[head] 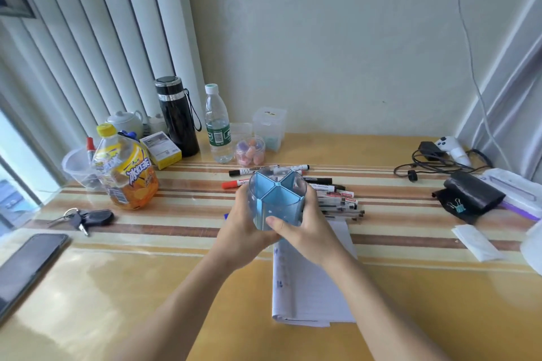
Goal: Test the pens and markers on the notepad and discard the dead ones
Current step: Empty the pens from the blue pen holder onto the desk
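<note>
A translucent blue pen holder (275, 196) with inner dividers is held above the table, its open top tilted toward me, and its compartments look empty. My left hand (245, 227) grips its left side and my right hand (305, 228) grips its right side, thumb across the front. Behind it lie several pens and markers (337, 199) in a loose pile, with a red-capped marker (234, 184) and a black-capped marker (243, 170) to the left. The white notepad (308, 287) lies under my right forearm.
An orange iced-tea bottle (129, 173), a plastic cup (77, 167), a black flask (177, 116) and a water bottle (217, 126) stand at the back left. Keys (85, 218) and a phone (28, 267) lie left. Cables (434, 164), a black pouch (472, 196) and tissue (475, 242) lie right.
</note>
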